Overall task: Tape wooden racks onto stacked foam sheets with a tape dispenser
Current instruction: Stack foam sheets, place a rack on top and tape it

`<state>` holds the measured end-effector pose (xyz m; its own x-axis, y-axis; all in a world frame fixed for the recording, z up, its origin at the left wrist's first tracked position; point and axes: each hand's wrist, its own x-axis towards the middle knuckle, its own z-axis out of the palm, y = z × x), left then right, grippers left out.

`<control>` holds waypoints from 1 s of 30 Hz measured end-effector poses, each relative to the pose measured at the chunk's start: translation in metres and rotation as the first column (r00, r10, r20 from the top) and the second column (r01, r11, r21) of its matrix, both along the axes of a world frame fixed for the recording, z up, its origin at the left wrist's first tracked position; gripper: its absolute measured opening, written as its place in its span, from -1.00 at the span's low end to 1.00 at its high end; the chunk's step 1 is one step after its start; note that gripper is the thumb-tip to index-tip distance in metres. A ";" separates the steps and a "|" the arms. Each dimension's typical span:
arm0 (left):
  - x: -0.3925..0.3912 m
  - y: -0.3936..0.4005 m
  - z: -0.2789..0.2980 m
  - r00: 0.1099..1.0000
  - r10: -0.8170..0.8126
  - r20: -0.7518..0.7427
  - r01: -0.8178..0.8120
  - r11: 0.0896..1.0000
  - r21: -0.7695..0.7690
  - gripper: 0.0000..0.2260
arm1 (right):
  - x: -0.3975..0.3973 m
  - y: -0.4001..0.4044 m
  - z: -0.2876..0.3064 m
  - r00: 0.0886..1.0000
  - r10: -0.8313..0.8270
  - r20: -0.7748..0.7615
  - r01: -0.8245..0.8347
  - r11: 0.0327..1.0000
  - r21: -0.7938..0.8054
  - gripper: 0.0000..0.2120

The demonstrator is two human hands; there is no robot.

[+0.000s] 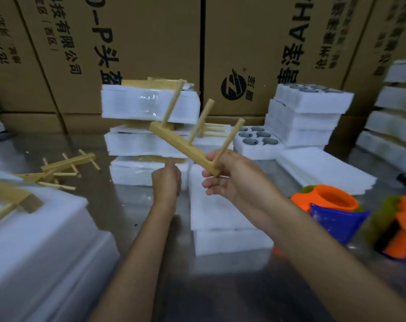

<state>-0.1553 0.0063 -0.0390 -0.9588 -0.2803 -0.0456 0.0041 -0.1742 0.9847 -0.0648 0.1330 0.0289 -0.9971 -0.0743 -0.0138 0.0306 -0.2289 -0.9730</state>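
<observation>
My right hand (227, 177) grips one end of a wooden rack (181, 145) and holds it tilted in the air, its three pegs pointing up and to the right. Below it, a stack of white foam sheets (220, 214) lies on the metal table. My left hand (166, 182) hovers just left of that stack with its fingers curled, and nothing shows in it. An orange and blue tape dispenser (332, 208) stands to the right of the foam stack.
Taped foam bundles (148, 103) are piled behind my hands, the top one tilted. Loose racks (67, 168) lie at the left; another rack (14, 198) rests on foam at the near left. More foam stacks (306, 117) and a second dispenser (399, 231) are at the right. Cardboard boxes (151, 43) wall the back.
</observation>
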 end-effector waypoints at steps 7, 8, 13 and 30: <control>0.018 0.028 0.039 0.905 -0.424 0.021 0.421 0.891 -0.168 -0.72 | 0.009 0.016 -0.035 0.982 0.111 0.155 -0.079 0.977 -0.198 -0.79; 0.021 0.031 0.039 0.909 -0.416 0.030 0.411 0.883 -0.228 -0.79 | 0.008 0.019 -0.034 0.979 0.129 0.160 -0.101 0.979 -0.174 -0.78; 0.017 0.023 0.034 0.970 -0.241 0.026 0.236 0.913 -0.333 -0.83 | 0.021 0.046 -0.023 0.986 0.036 0.165 -0.066 0.981 0.181 -0.84; 0.040 0.024 -0.004 0.899 -0.338 0.280 0.394 0.902 -0.175 -0.54 | 0.020 0.168 -0.084 0.704 -0.375 -0.603 0.574 -0.199 0.794 -0.59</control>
